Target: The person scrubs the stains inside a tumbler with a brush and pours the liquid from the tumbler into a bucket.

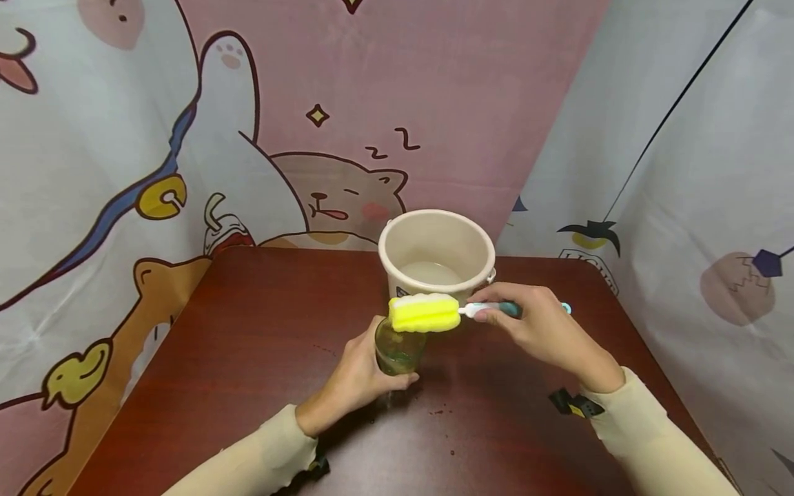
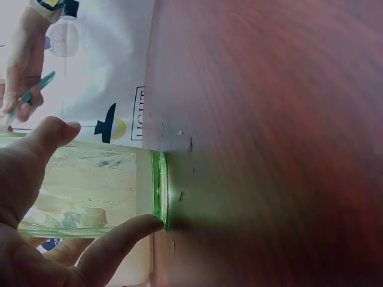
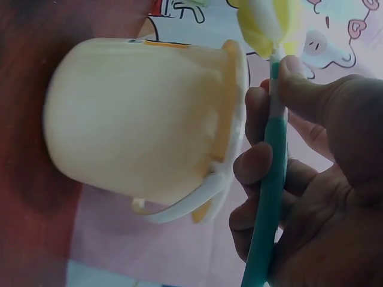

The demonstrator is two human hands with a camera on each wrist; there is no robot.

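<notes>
My left hand (image 1: 362,372) grips a clear green-tinted glass (image 2: 114,191) around its side; the base is right at the tabletop in the left wrist view. My right hand (image 1: 546,327) holds a sponge bottle brush by its teal and white handle (image 3: 272,161), thumb and fingers curled round it. The brush's yellow and white sponge head (image 1: 424,313) lies level over the mouth of the glass, overlapping its rim in the head view. Just behind stands a cream bucket (image 1: 397,275), with some liquid visible at its bottom.
The dark red-brown wooden table (image 1: 260,331) carries small wet drops near the glass. A cloth printed with cartoon animals (image 1: 434,103) hangs behind the table and along its sides. The bucket's white handle (image 3: 191,200) hangs down its side.
</notes>
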